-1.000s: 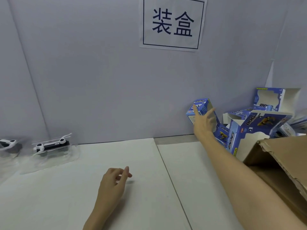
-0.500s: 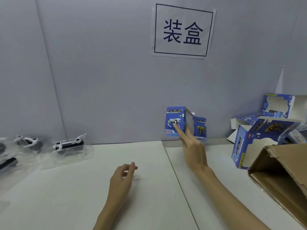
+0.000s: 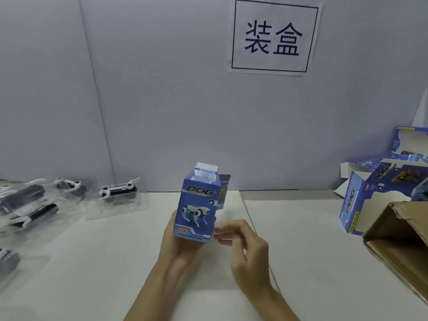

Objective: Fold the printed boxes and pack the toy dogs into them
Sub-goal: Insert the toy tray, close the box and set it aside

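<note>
Gripped from behind and below by the left hand (image 3: 178, 242), the printed box (image 3: 198, 208) stands upright above the white table (image 3: 301, 262), the right hand (image 3: 245, 246) just beside it, fingers loosely curled, holding nothing.

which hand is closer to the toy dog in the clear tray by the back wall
Left. The left hand, holding the blue box, sits to the right of the toy dog in its tray and nearer the camera. The right hand is farther right, beyond the box.
</note>
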`<state>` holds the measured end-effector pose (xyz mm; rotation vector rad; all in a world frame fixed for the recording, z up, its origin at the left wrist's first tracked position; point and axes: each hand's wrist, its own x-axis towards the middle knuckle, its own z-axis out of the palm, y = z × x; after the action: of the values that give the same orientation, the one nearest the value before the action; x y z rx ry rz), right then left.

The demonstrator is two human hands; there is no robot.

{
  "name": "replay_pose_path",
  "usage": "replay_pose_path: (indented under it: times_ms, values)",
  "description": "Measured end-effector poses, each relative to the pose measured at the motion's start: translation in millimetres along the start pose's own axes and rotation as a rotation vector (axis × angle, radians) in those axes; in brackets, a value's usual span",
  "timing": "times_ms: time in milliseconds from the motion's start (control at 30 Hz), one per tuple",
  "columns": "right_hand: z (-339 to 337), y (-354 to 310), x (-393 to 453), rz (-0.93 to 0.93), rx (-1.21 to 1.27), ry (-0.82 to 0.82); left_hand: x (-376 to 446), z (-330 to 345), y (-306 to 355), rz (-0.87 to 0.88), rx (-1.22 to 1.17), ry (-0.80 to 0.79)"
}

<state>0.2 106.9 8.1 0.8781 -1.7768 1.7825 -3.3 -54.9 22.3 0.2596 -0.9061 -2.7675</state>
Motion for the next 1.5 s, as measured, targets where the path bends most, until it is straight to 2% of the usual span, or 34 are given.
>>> replay_pose_path:
  times_ms: [67, 133, 233, 300, 367, 467, 567, 700, 933, 1033, 1167, 1300, 1400, 1500]
  values:
    - [-1, 0, 7, 0.140, 0.050, 0.093, -1, -1, 5, 0.013, 0.032, -0.048]
    - [-10, 3, 19, 0.314, 0.152, 0.204, -2, -6, 10, 0.055, 0.183, -0.193]
    - [-30, 3, 35, 0.461, 0.290, 0.179, -3, -9, 10, 0.161, 0.434, -0.233]
    - [-38, 1, 40, 0.443, 0.288, 0.083, -6, -8, 7, 0.191, 0.587, -0.245]
    - [-38, -3, 40, 0.415, 0.269, 0.016, -11, -6, 3, 0.197, 0.702, -0.332]
    - [-34, -5, 38, 0.392, 0.174, 0.007, -18, -1, 1, 0.240, 0.868, -0.407]
    - [-37, -7, 38, 0.351, 0.149, -0.001, -25, 7, 1, 0.324, 0.952, -0.408]
    - [-37, -4, 35, 0.245, 0.125, -0.047, -29, 16, -6, 0.404, 0.888, -0.338]
    - [-36, -4, 32, 0.339, 0.235, -0.095, -34, 24, -6, 0.355, 0.686, -0.328]
    - [-32, -7, 35, 0.329, 0.245, -0.051, -34, 26, -9, 0.327, 0.606, -0.302]
    - [-32, -12, 40, 0.345, 0.287, 0.001, -35, 32, -6, 0.406, 0.606, -0.243]
    - [-37, -18, 41, 0.400, 0.369, -0.020, -29, 29, 1, 0.390, 0.551, -0.283]
    - [-38, -21, 41, 0.439, 0.423, 0.038, -29, 29, 5, 0.400, 0.499, -0.294]
    - [-36, -24, 40, 0.382, 0.457, 0.094, -30, 30, 6, 0.409, 0.499, -0.296]
